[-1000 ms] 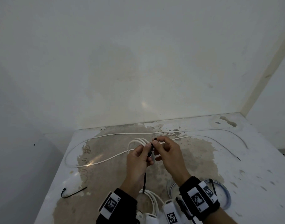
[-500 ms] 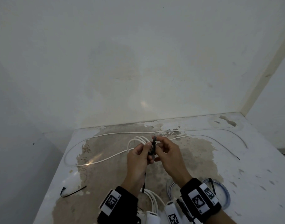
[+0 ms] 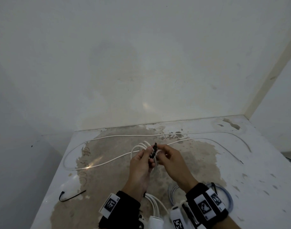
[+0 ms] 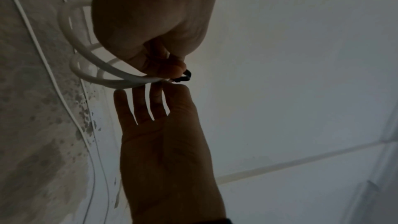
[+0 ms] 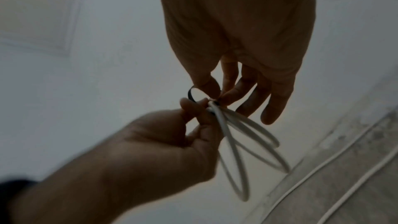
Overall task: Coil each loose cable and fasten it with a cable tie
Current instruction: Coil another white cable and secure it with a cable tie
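A white cable coil (image 3: 140, 146) is held up over the table, and my left hand (image 3: 149, 155) grips its bunched strands. A black cable tie (image 3: 154, 150) wraps that bunch. My right hand (image 3: 159, 151) pinches the tie between thumb and forefinger, its other fingers spread. In the left wrist view the tie (image 4: 185, 77) sticks out between my left hand (image 4: 168, 69) and right hand (image 4: 170, 88), and the coil (image 4: 86, 67) loops off to the left. In the right wrist view the tie (image 5: 190, 94) forms a small loop above the coil (image 5: 237, 134).
A long loose white cable (image 3: 141, 135) lies in wide curves across the stained table (image 3: 257, 179). A spare black tie (image 3: 70, 196) lies near the left edge. Close to my wrists lie a white coil (image 3: 155, 205) and a grey-blue coil (image 3: 227, 195). A wall stands behind.
Both hands stay almost where they were, holding the coil. The right fingers have shifted slightly on the tie, and less of its tail shows below the left hand.
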The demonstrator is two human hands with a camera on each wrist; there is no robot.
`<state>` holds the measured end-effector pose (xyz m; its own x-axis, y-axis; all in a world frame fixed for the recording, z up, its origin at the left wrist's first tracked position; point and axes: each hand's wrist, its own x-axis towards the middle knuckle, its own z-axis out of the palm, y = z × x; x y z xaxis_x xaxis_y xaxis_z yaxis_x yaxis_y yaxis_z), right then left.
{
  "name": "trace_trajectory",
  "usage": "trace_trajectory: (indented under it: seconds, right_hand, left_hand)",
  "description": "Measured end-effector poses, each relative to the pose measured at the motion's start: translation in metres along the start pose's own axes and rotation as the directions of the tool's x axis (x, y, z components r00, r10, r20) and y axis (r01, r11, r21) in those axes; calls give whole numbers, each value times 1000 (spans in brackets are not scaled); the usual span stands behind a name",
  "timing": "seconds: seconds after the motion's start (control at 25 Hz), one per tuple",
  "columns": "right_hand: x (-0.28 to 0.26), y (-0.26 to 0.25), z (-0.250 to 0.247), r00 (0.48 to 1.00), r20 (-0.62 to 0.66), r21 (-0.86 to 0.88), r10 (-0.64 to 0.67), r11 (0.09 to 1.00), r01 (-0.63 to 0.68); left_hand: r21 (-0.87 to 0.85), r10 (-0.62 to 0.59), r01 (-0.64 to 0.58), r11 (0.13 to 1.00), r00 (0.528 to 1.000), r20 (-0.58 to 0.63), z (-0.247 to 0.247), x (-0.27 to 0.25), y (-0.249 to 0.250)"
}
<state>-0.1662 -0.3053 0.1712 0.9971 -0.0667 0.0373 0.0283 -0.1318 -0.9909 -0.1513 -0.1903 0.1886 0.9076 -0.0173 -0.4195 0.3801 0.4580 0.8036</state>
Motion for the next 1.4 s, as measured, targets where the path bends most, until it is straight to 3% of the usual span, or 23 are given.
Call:
trace_trajectory:
  seconds: [0.12,0.24,0.36,0.48,0.64,0.76,1.0,1.24,1.4]
  right_hand:
    - [-2,-8,1,987,83,149,139,977,-150]
    - [-1,-10,-1,986,123,83,114,989,-124]
    - [0,-12,-5,989,126,130,74,987,-91]
    - [-1,-10,-2,996,86,180,9,983,-24]
    - [1,2,4,997,-66,175,34,984,-22]
    - [3,7,2,995,-100,125,15,992,-2]
    - [-4,6,-1,992,-101,34,-76,996,79]
    - [-9,-5,-11,999,-44,123,-7,992,12]
    - [-12,-6,-10,1000,16,8,7,1000,-7]
  left_hand:
    - [34,39,-39,999,999,-7,2,-1,-3]
    - [-6,13,-13,1000,1000,5,2,-1,-4]
    - [62,27,-27,998,1000,6,3,-4,-3]
    - [87,9,-9,996,1000,5,7,-8,-1]
    - [-104,-74,76,992,997,19,12,-12,-4]
    - [-147,-100,108,983,993,59,13,-13,-4]
    - [-55,-130,137,989,986,108,15,-13,-1]
    - [40,-61,58,998,995,75,10,-8,-3]
    - [149,-22,17,989,999,31,8,-10,-10]
